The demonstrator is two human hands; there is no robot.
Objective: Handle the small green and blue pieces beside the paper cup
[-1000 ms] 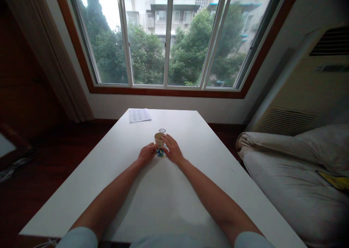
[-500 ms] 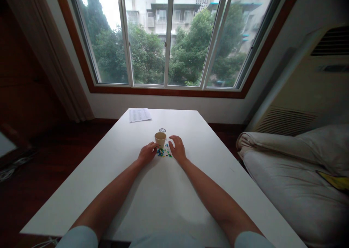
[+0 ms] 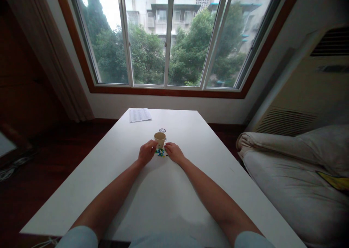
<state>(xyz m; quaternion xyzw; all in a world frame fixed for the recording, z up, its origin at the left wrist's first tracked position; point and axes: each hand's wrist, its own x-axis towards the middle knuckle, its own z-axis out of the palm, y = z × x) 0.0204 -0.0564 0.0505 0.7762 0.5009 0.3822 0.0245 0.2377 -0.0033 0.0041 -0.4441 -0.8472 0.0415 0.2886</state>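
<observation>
A beige cup [image 3: 159,138] stands upright on the white table. Several small coloured pieces [image 3: 160,152], mostly blue and green with some yellow and white, lie in a cluster just in front of it. My left hand [image 3: 147,152] is closed, its curled fingertips against or just before the cup's left side; whatever they may hold is too small to make out. On the other side my right hand [image 3: 175,153] lies low and open, fingers stretched toward the pieces at the cluster's right edge. Behind the cup lies a clear round lid-like piece [image 3: 162,130].
Printed paper sheets [image 3: 140,115] lie at the far left corner of the white table [image 3: 169,197]. A wide window [image 3: 166,40] is beyond the table. Bedding or a cushioned seat [image 3: 289,182] stands at the right, and a curtain [image 3: 60,66] hangs at the left.
My right hand has moved left and inward, and the pieces on the right are now closer to the cluster. My left fingertips have risen slightly; the cup has shifted a little left.
</observation>
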